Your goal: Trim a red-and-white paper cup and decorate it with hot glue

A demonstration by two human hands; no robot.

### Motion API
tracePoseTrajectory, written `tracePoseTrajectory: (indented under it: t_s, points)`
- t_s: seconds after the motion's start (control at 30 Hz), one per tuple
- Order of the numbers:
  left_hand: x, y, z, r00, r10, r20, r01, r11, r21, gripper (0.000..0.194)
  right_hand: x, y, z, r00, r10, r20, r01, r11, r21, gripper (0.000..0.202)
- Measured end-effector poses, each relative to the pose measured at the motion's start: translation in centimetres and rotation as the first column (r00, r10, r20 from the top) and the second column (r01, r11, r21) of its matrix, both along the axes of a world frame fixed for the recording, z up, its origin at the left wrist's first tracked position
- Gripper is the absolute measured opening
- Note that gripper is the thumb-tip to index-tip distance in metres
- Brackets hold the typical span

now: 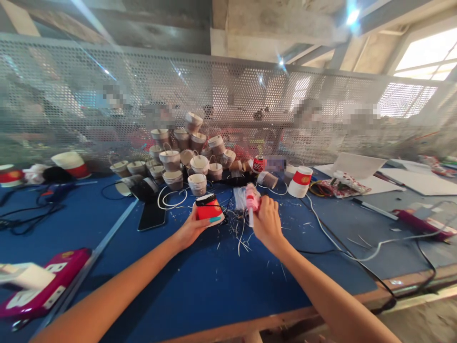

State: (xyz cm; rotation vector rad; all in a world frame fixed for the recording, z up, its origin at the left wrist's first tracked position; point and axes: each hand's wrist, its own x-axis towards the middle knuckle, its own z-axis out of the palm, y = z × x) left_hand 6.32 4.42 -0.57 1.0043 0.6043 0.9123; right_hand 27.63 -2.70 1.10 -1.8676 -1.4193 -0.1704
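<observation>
My left hand is closed around a red paper cup with a black band near its top and a dark cord across it. The cup is tilted over the blue table. To its right, my right hand grips a pink glue gun, and a whitish glue stick juts out of it toward me. Some space separates the gun from the cup. A bundle of clear sticks lies just left of the gun. Thin white scraps are strewn between and below my hands.
Several white-and-brown cups with loop handles are piled ahead against a perforated metal screen. A red-and-white cup and a red can stand at the back. A phone lies left; a white cable runs right.
</observation>
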Motion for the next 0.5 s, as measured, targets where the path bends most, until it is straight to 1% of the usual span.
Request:
tracePoseTrajectory:
  t_s: [0.07, 0.13, 0.2, 0.27, 0.33, 0.4, 0.43, 0.47, 0.5]
  points:
    - [0.0, 0.0, 0.1, 1.0, 0.008, -0.017, -0.008, 1.0, -0.01, 0.06, 1.0, 0.4, -0.3, 0.99, -0.136, 0.029, 0.137, 0.991, -0.013, 0.02]
    - [0.0, -0.1, 0.3, 1.0, 0.001, -0.027, -0.001, 1.0, -0.013, 0.059, 2.1, 0.9, -1.0, 0.98, -0.199, 0.003, 0.199, 0.979, -0.048, 0.024]
    - [-0.1, -0.1, 0.4, 0.999, -0.016, -0.035, 0.016, 1.0, -0.004, 0.058, 2.7, 1.2, -1.7, 0.978, -0.203, -0.05, 0.2, 0.978, -0.067, 0.027]
    - [-0.1, -0.2, 0.5, 0.999, -0.025, -0.044, 0.026, 1.0, 0.009, 0.059, 2.7, 1.3, -2.1, 0.978, -0.185, -0.092, 0.185, 0.983, -0.014, 0.03]
    - [0.0, -0.2, 0.5, 0.998, -0.024, -0.056, 0.024, 1.0, 0.011, 0.059, 2.1, 0.9, -1.8, 0.982, -0.165, -0.093, 0.171, 0.983, 0.069, 0.03]
    - [0.1, -0.2, 0.3, 0.998, -0.015, -0.065, 0.016, 1.0, 0.012, 0.058, 1.1, 0.3, -0.9, 0.993, -0.104, -0.051, 0.109, 0.986, 0.124, 0.031]
    - [0.1, -0.1, 0.3, 0.998, -0.01, -0.069, 0.011, 1.0, 0.016, 0.057, 0.5, 0.0, -0.4, 0.999, -0.031, -0.029, 0.036, 0.988, 0.152, 0.029]
    - [0.2, -0.1, 0.2, 0.997, -0.006, -0.074, 0.008, 1.0, 0.024, 0.057, 0.0, -0.4, 0.1, 0.994, 0.107, 0.004, -0.106, 0.978, 0.177, 0.027]
    - [0.3, -0.1, 0.1, 0.997, -0.002, -0.08, 0.005, 0.999, 0.034, 0.056, -0.4, -0.8, 0.6, 0.962, 0.272, 0.038, -0.274, 0.939, 0.206, 0.025]
